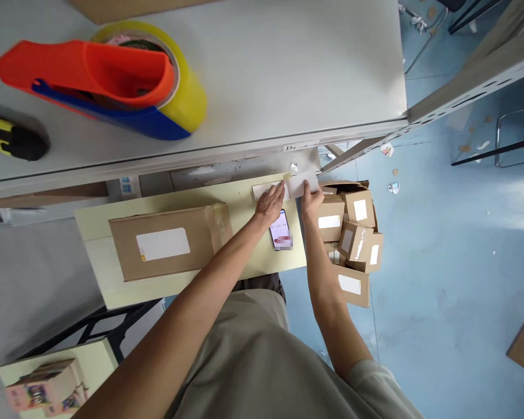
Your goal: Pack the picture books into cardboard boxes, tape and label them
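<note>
both arms stretched out forward and down, left hand [269, 203] flat with fingers spread, right hand [311, 199] pinching, close together

Yellow tape roll [187, 87] in orange-and-blue dispenser [91, 75], brown carton [166, 241] with white label [163, 243], pale yellow board [244, 198], blue floor [441, 262]

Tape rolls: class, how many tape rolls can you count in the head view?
1. The yellow tape roll sits in an orange and blue dispenser on the grey shelf at upper left. More may lie out of frame.
</note>
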Motion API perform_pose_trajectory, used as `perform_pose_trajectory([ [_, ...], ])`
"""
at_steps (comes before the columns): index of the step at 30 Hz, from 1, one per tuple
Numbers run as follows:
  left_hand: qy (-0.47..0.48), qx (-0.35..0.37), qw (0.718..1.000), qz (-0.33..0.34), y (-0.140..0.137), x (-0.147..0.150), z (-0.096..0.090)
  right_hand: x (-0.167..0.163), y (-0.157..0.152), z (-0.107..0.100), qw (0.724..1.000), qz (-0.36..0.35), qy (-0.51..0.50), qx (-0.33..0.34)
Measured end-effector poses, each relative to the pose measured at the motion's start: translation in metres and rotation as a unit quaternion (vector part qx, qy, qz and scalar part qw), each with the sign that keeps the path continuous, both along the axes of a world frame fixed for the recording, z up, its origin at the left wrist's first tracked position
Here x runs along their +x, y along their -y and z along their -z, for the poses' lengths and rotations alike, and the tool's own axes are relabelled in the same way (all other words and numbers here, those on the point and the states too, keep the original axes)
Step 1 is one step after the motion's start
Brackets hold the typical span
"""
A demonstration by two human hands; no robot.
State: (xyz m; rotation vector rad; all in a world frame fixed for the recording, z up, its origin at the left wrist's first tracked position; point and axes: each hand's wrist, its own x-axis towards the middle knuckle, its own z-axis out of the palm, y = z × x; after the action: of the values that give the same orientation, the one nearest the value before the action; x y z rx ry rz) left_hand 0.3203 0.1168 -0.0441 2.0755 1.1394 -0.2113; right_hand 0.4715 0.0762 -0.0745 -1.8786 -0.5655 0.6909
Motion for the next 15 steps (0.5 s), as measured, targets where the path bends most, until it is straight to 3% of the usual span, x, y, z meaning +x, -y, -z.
perform_pose_trajectory([
  [5,-0.003,0.007,1.000,-0.003,0.005,0.003,0.007,-0.010,-0.007,0.028,0.999,0.023,-0.041,-0.009],
  [8,-0.016,0.005,1.000,0.012,0.003,0.002,0.009,-0.011,0.005,0.039,0.994,0.073,-0.067,-0.053],
  [12,-0.043,-0.005,0.999,0.032,-0.006,0.004,0.005,-0.003,0.040,0.035,0.968,0.195,-0.072,-0.140],
  [15,-0.042,-0.039,0.998,0.009,-0.012,0.008,-0.003,0.000,0.064,0.019,0.961,0.217,-0.071,-0.159],
])
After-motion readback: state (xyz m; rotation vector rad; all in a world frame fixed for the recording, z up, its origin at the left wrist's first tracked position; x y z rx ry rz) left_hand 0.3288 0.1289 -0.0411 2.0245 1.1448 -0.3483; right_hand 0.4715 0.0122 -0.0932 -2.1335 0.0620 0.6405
